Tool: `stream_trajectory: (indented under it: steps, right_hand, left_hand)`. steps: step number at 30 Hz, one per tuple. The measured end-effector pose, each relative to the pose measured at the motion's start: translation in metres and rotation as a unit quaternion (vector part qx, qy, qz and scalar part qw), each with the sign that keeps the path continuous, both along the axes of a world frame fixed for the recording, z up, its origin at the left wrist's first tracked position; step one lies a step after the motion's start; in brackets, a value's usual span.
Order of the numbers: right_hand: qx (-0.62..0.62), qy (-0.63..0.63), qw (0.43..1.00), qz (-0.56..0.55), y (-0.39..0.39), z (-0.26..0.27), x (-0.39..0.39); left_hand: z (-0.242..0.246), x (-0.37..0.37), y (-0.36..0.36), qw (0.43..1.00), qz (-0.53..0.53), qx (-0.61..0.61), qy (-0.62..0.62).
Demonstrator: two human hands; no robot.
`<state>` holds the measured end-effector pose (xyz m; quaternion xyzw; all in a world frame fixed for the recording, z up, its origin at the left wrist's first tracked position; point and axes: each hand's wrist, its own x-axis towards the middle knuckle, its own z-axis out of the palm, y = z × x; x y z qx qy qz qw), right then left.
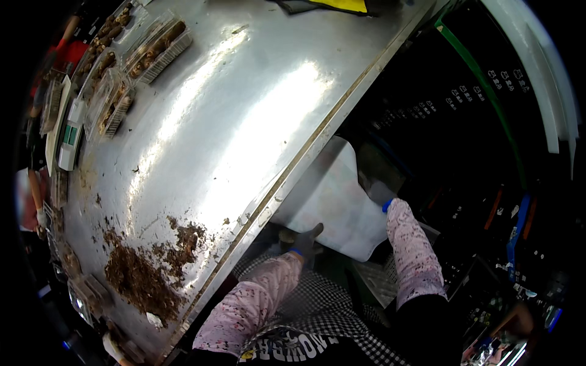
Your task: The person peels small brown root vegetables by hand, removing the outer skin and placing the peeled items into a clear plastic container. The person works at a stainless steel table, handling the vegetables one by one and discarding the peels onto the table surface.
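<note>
A large white translucent plastic sheet or bag [339, 201] hangs beside the metal table's edge, in front of my body. My left hand [307, 240], in a grey glove, grips its lower left edge, with the thumb on top. My right hand [379, 192], also gloved and somewhat blurred, is at its right edge; the fingers are partly hidden and appear closed on it. Floral sleeve covers reach over both forearms. On the metal table [192, 114] to the left lies a heap of brown, crumbly debris [139, 279] with a small white scrap [154, 320] beside it.
Clear plastic trays of brown root vegetables [158, 48] and a scale [71, 137] stand along the table's far side. Other people's gloved hands show at the left rim. Dark stacked crates [458, 105] are at the right. A yellow item [343, 4] lies at the top.
</note>
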<state>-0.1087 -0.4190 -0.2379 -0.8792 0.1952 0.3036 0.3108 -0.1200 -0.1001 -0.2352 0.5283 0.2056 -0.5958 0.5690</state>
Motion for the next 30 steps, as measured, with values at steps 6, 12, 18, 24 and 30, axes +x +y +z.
stream_trajectory:
  steps: [6, 12, 18, 24, 30]
  right_hand:
    - [0.094, -0.095, 0.99, 0.038, -0.027, -0.057, 0.009]
    - [-0.035, -0.128, 0.988, -0.074, 0.042, -0.051, 0.011]
    - [-0.021, -0.094, 0.995, -0.016, 0.047, -0.026, 0.018]
    - [-0.267, -0.139, 0.949, 0.092, 0.154, 0.056, 0.049]
    - [-0.073, -0.153, 0.985, -0.002, 0.244, 0.075, 0.0]
  left_hand:
    - [0.019, 0.007, -0.022, 0.991, 0.094, 0.008, 0.091]
    - [0.022, 0.002, -0.019, 0.988, 0.152, 0.007, 0.035]
    - [0.01, -0.007, -0.015, 0.985, 0.165, 0.029, 0.048]
    - [-0.002, 0.001, -0.002, 0.999, 0.037, 0.002, -0.032]
    - [-0.008, 0.001, 0.01, 0.999, 0.028, 0.006, 0.022]
